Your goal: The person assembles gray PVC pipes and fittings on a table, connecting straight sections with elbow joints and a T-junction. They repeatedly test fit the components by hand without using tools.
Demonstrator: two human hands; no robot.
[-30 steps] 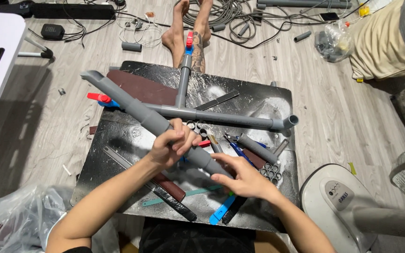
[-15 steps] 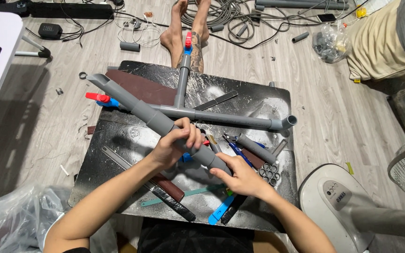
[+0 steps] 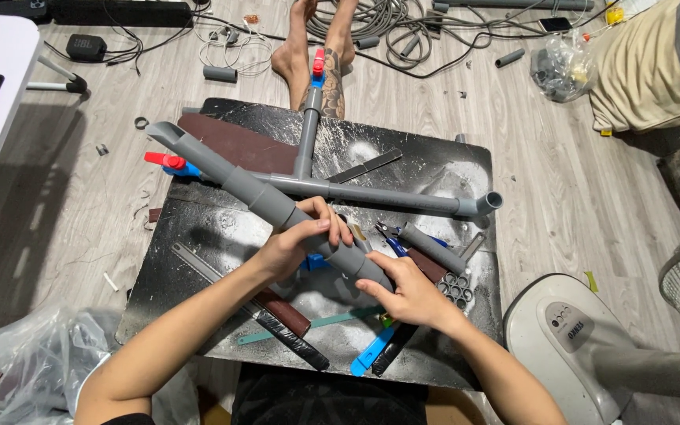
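Left of our grip, the free end of the grey pipe assembly (image 3: 277, 203) reached out over the black work board (image 3: 198, 236), its slanted mouth well apart from both hands and close above a red-handled valve (image 3: 168, 163). We judged that any twist at the grip could swing that long end down onto the valve.

Our left hand (image 3: 302, 240) was clamped around the pipe at a coupling, fingers wrapped over the top. Slack there could let the joint rotate or slip apart.

Our right hand (image 3: 408, 290) was closed on the pipe's near end, just right of the left hand. Beyond it lay blue-handled pliers (image 3: 393, 240) and a short pipe offcut (image 3: 433, 247); a slip could drive our knuckles into them.
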